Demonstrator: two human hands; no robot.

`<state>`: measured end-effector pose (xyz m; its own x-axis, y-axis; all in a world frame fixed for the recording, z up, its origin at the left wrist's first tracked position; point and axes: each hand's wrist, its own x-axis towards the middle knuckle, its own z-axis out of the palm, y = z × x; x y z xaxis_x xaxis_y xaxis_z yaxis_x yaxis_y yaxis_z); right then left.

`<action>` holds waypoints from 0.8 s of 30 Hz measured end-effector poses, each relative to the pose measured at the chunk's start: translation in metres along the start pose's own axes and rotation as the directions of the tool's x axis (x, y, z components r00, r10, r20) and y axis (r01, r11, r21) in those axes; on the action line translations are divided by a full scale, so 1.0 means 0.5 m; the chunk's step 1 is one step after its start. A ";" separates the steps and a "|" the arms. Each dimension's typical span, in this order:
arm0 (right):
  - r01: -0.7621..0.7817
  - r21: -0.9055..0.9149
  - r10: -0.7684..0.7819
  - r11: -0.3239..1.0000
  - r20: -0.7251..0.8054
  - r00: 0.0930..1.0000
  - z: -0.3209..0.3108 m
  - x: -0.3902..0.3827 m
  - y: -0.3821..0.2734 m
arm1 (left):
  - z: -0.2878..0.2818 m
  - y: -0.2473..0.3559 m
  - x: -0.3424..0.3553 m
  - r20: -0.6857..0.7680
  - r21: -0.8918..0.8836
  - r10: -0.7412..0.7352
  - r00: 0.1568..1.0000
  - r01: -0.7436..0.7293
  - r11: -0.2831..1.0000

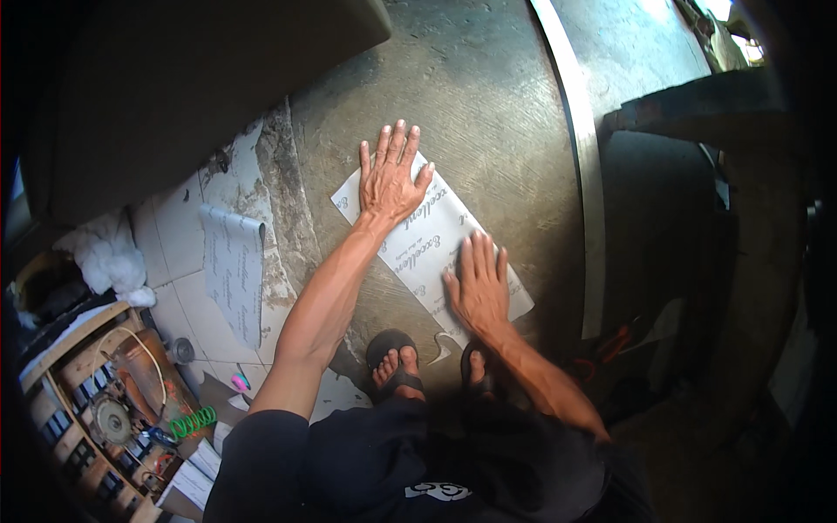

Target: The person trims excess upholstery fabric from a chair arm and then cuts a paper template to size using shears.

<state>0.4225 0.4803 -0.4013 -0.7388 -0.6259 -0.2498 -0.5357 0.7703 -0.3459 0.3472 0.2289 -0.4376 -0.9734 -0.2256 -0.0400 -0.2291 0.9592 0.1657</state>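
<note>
A white sheet [417,266] with rows of grey printed lettering lies slantwise on the concrete floor in front of my feet. My left hand [392,181] presses flat on its far left end, fingers spread, with the fingertips reaching past the edge onto the concrete. Nearer to me, my right hand [479,283] rests flat on the sheet's right half, its fingers stretched out and the thumb apart. Neither hand grips anything. A small curled white scrap [446,349] lies by my feet, below the sheet's near edge.
A long pale metal strip [586,166] runs along the right. Red-handled scissors [615,344] appear in shadow there. Another printed sheet [234,270] lies on the tiles at left. An air compressor [131,383] with a green coiled hose [192,423] stands lower left; a dark bulky panel [218,70] overhangs upper left.
</note>
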 end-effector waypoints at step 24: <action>-0.070 -0.146 0.075 0.987 0.035 0.997 -0.080 -0.222 0.116 | -0.011 0.011 -0.002 0.058 0.058 -0.042 0.997 0.039 0.998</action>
<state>0.4569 0.5993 -0.3574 -0.7622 -0.5699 -0.3069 -0.5371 0.8215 -0.1915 0.3469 0.2337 -0.4313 -0.9612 -0.2554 -0.1041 -0.2661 0.9580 0.1066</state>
